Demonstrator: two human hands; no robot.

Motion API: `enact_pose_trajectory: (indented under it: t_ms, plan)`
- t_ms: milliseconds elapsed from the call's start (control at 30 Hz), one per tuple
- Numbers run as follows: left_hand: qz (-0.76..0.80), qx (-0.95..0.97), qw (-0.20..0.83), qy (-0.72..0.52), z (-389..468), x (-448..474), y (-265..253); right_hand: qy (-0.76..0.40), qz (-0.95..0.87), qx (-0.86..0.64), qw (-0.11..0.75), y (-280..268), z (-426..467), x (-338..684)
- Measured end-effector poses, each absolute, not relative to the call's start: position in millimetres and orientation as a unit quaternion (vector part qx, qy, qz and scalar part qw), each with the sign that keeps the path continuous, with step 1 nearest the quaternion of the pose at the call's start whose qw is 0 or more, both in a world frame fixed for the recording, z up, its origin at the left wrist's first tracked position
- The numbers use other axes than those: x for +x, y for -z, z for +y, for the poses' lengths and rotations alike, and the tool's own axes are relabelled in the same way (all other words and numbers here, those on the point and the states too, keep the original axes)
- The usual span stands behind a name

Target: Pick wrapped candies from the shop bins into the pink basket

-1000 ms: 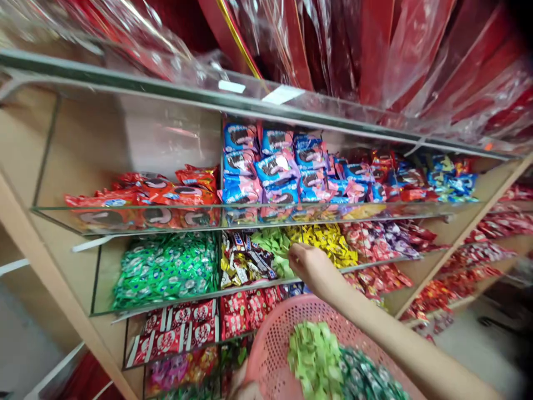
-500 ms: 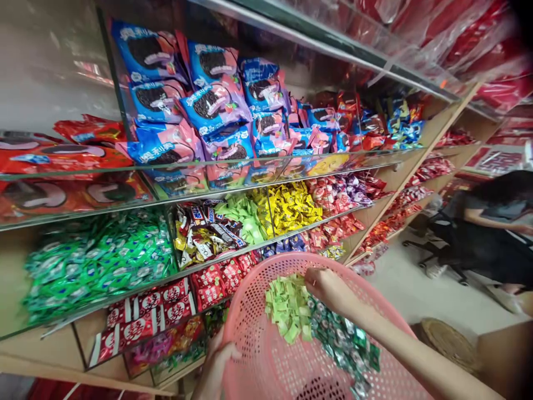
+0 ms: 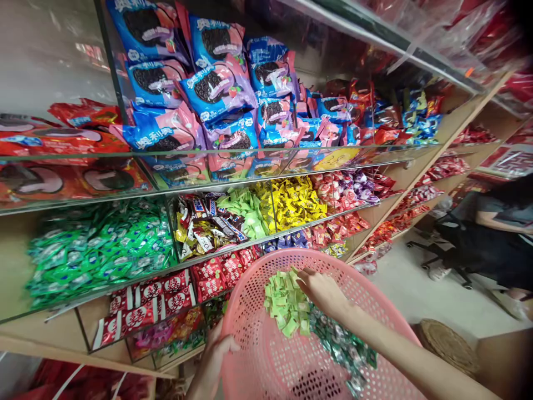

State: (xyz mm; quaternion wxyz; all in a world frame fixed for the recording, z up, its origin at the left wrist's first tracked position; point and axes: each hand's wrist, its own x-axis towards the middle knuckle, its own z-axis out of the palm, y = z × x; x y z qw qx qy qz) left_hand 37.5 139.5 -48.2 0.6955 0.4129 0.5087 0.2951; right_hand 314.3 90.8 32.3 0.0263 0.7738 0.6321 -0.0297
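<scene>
A pink plastic basket (image 3: 287,256) with a perforated wall sits low in the view, its far rim close to the shelf front. Gripping its left rim is my left hand (image 3: 214,355), thumb over the edge. Inside, small light green wrapped candies (image 3: 285,303) lie in a pile, and dark green foil-wrapped candies (image 3: 339,344) lie to their right. My right hand (image 3: 318,289) reaches in from the right, fingers curled at the light green pile's edge. A light green candy shows at its fingertips; the palm side is hidden.
Glass-fronted shelves hold blue cookie packs (image 3: 220,91), green-wrapped sweets (image 3: 104,250), chocolate bars (image 3: 212,222), yellow-wrapped candies (image 3: 295,203) and red packets (image 3: 137,316). A person (image 3: 495,222) sits at the right. A round woven stool (image 3: 447,347) stands on the floor.
My right hand has shifted slightly left and its fingers have loosened from a tight fist. My left hand stays on the basket rim. The view has moved slightly.
</scene>
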Motion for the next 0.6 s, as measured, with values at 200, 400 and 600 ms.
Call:
enact_pose_trajectory:
  t_ms: [200,400,600]
  plan:
    - [0.484,0.437,0.707,-0.275,136.2,39.8,41.2,0.163,0.677,0.7,-0.157,-25.8,87.9,312.3]
    - [0.516,0.41,0.698,-0.281,136.2,41.1,41.5,0.238,0.679,0.675,-0.165,6.5,84.0,304.5]
    - [0.473,0.405,0.738,-0.261,145.1,38.5,56.7,0.232,0.669,0.687,-0.163,2.4,80.6,302.0]
